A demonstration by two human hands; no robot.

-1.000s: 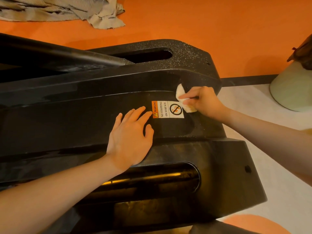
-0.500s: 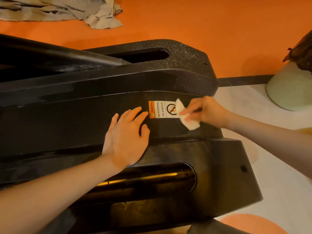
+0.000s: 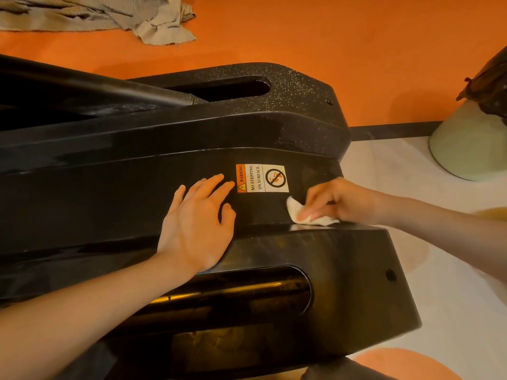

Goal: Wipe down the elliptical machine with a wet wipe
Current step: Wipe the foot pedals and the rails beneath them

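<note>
Pinching the wet wipe [image 3: 307, 213], the right hand [image 3: 340, 200] presses it onto the elliptical machine [image 3: 109, 193]; left hand [image 3: 196, 226] lies spread flat.

**Item Count: Elliptical Base Area**

One elliptical machine [image 3: 109, 193], black, fills most of the view. One warning sticker [image 3: 262, 178] is fixed to its housing. Two elongated slots are cut in the housing: one far slot [image 3: 219, 90] and one near slot [image 3: 233, 294]. Two small round holes are visible in the casing, one on the far corner [image 3: 330, 102] and one on the near side panel [image 3: 390, 275].

Two hands are in view: one left hand [image 3: 196, 223] and one right hand [image 3: 337, 200]. One white wet wipe [image 3: 299, 213] is present.

Off the machine: one crumpled grey cloth [image 3: 109, 15] on the orange floor, and one pale green rounded object [image 3: 472, 144] at the right edge.
</note>
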